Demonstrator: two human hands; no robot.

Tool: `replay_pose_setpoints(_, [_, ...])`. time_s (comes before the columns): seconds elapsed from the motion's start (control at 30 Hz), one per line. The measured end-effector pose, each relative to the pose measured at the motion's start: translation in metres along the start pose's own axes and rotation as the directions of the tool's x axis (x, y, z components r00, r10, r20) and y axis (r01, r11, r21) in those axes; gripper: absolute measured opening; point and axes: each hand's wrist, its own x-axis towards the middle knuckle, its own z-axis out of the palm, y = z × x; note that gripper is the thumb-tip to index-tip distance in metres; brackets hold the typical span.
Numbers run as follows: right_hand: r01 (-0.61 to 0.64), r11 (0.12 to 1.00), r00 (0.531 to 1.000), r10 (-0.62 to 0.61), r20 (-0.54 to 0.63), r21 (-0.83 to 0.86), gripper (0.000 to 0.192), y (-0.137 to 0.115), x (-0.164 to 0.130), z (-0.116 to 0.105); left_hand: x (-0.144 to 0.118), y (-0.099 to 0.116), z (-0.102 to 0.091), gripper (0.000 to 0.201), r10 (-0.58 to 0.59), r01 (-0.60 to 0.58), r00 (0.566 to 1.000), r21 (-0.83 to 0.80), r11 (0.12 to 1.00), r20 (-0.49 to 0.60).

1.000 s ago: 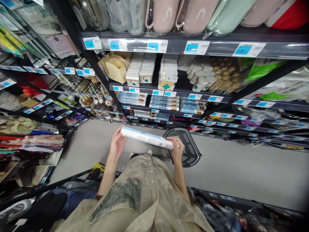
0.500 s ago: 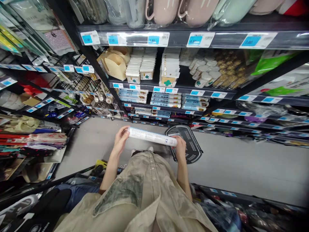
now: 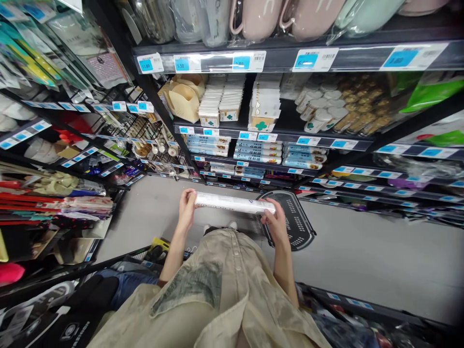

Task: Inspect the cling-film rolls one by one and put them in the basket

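A long, narrow white cling film box [image 3: 234, 203] lies across both hands at waist height, in front of my shirt. Its left end is pinched between the thumb and fingers of my left hand [image 3: 186, 208]. At the other end my right hand [image 3: 276, 221] grips it, thumb on the near side. Small print runs along the near edge, too fine to read. Similar blue and white boxes [image 3: 258, 151] are stacked on a lower shelf ahead.
A black shopping basket [image 3: 290, 220] sits on the grey floor [image 3: 344, 241], partly behind my right hand. Shelving [image 3: 217, 131] with price tags stands ahead, holding pink mugs [image 3: 256, 19] higher up. More racks of goods rise at the left and behind me.
The box has rolled in my hands, so a different printed side shows. My right fingers have shifted around its end. The whole view has swung slightly left.
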Motion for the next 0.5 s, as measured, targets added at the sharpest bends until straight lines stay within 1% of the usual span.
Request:
replay_pose_setpoints(0.03, [0.015,0.998,1.000,-0.015,-0.005,0.061,0.064,-0.002,-0.001,0.001,0.002,0.000,-0.003,0.037,-0.002,0.001,1.000,0.049,0.999,0.024])
replay_pose_setpoints(0.07, [0.033,0.993,0.999,-0.029,-0.032,0.116,0.067,-0.003,-0.001,0.003,0.003,0.000,-0.006,0.038,-0.019,0.011,0.997,0.123,0.992,0.069])
replay_pose_setpoints(0.1, [0.057,0.985,0.995,-0.044,-0.085,0.160,0.067,-0.004,0.000,0.005,0.005,-0.001,-0.010,0.040,-0.048,0.017,0.990,0.229,0.973,0.131])
replay_pose_setpoints(0.13, [0.090,0.977,0.986,-0.060,-0.156,0.193,0.066,-0.004,0.001,0.007,0.006,-0.001,-0.013,0.042,-0.086,0.009,0.976,0.360,0.933,0.198])
replay_pose_setpoints(0.17, [0.126,0.969,0.970,-0.075,-0.230,0.215,0.063,-0.005,0.002,0.010,0.007,-0.002,-0.016,0.045,-0.122,-0.023,0.959,0.496,0.868,0.257])
replay_pose_setpoints(0.2, [0.165,0.961,0.949,-0.093,-0.302,0.221,0.059,-0.005,0.004,0.014,0.007,-0.004,-0.017,0.044,-0.145,-0.085,0.939,0.615,0.784,0.313])
replay_pose_setpoints(0.23, [0.205,0.957,0.922,-0.119,-0.368,0.204,0.056,-0.006,0.006,0.018,0.005,-0.006,-0.017,0.042,-0.155,-0.169,0.914,0.700,0.694,0.374])
replay_pose_setpoints(0.27, [0.245,0.957,0.894,-0.161,-0.419,0.156,0.053,-0.008,0.008,0.021,0.003,-0.008,-0.016,0.040,-0.159,-0.261,0.882,0.741,0.619,0.444])
replay_pose_setpoints(0.3, [0.279,0.957,0.871,-0.219,-0.440,0.076,0.051,-0.010,0.010,0.026,-0.001,-0.010,-0.012,0.041,-0.165,-0.346,0.839,0.743,0.573,0.518])
replay_pose_setpoints(0.33, [0.307,0.951,0.858,-0.289,-0.424,-0.027,0.049,-0.013,0.010,0.030,-0.006,-0.013,-0.007,0.045,-0.165,-0.416,0.792,0.718,0.558,0.587])
replay_pose_setpoints(0.37, [0.335,0.931,0.855,-0.365,-0.368,-0.145,0.047,-0.016,0.009,0.035,-0.011,-0.016,0.001,0.051,-0.162,-0.465,0.747,0.681,0.566,0.644])
replay_pose_setpoints(0.4, [0.365,0.894,0.859,-0.431,-0.278,-0.260,0.046,-0.020,0.008,0.039,-0.017,-0.019,0.009,0.057,-0.154,-0.490,0.713,0.644,0.587,0.684])
replay_pose_setpoints(0.43, [0.397,0.847,0.864,-0.475,-0.166,-0.354,0.046,-0.025,0.005,0.044,-0.024,-0.022,0.019,0.062,-0.140,-0.499,0.693,0.611,0.614,0.707])
replay_pose_setpoints(0.5, [0.463,0.758,0.867,-0.494,0.058,-0.459,0.046,-0.032,-0.002,0.055,-0.035,-0.029,0.039,0.073,-0.083,-0.503,0.678,0.543,0.672,0.730])
